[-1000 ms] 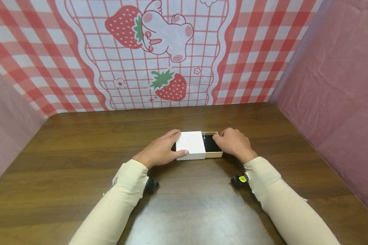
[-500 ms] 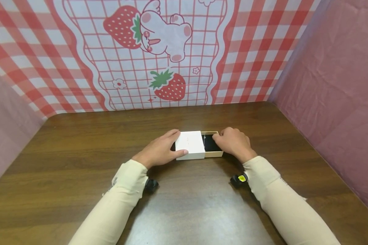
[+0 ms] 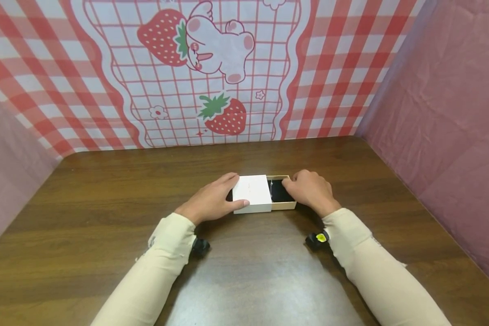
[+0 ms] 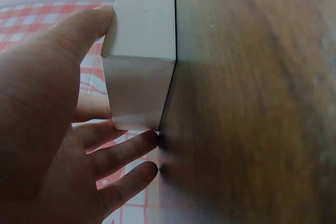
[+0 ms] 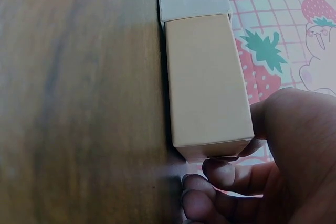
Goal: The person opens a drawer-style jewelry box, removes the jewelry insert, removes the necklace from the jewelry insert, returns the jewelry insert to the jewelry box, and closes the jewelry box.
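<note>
A white sleeve (image 3: 252, 194) of a small jewellery box lies on the wooden table, with a cream drawer (image 3: 283, 206) sticking out of its right end. Black lining (image 3: 281, 192) fills the drawer, and a thin silver piece of jewellery (image 3: 271, 188) shows on it beside the sleeve's edge. My left hand (image 3: 212, 198) grips the sleeve's left end, thumb on the near side and fingers at the far side and end. With thumb over the rim and fingers at the outer end wall, my right hand (image 3: 311, 189) pinches the drawer; its long cream side (image 5: 207, 82) fills the right wrist view.
The brown wooden table (image 3: 244, 271) reaches back to a red checked strawberry cloth (image 3: 330, 81). Pink cloth (image 3: 444, 113) hangs along the right side, and more stands at the left. Both wrists wear dark camera straps (image 3: 317, 241).
</note>
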Available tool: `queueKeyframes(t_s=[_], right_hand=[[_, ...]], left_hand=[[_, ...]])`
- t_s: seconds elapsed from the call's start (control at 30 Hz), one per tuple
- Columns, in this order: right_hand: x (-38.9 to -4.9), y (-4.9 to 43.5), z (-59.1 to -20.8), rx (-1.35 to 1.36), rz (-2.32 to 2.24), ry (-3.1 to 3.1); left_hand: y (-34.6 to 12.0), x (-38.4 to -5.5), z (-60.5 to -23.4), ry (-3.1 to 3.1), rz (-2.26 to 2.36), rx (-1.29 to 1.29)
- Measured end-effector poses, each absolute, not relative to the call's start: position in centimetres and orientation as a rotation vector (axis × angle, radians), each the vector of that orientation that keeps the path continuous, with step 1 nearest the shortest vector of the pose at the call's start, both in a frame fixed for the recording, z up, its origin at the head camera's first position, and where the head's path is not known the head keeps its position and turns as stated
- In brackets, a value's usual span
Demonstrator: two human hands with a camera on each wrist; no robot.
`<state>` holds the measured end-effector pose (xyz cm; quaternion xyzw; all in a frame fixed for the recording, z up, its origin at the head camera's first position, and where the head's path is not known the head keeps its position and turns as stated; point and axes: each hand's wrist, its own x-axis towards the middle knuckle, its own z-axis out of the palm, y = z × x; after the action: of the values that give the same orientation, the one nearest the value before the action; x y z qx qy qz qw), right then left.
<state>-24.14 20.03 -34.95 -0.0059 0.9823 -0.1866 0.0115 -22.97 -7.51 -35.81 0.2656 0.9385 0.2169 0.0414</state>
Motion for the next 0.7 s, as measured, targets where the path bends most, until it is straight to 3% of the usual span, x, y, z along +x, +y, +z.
queueKeyframes(t_s=[0.7], right_hand=[[-24.24,20.11,-35.13,-0.051,-0.611,3.087]], left_hand=[[-7.46,-22.98,-35.81,2.873,0.663,0.803]])
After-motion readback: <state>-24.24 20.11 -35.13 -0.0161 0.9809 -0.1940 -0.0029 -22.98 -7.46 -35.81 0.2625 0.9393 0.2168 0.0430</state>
